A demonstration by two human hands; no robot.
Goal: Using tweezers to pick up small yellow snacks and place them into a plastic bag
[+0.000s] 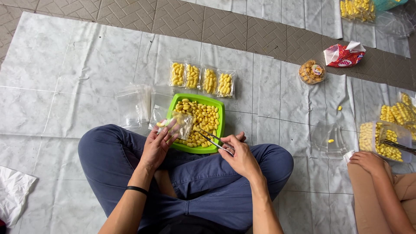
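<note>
Sitting cross-legged on a white sheet (65, 86), a person is pinching a small clear bag (178, 125) in the left hand (157, 145) while the right hand (239, 156) is squeezing metal tongs (212, 141) over a green tray (219, 125) of yellow candies (201, 119) resting against the knees.

Four filled bags (202, 80) lie behind the tray (219, 113), empty bags (133, 106) seemingly left.

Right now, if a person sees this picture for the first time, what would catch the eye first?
First, the green tray of yellow pieces before the crossed legs. The left hand holds a small clear bag over it, and the right hand holds metal tongs at its edge. Behind the tray, four filled bags lie in a row on the white sheet.
</note>
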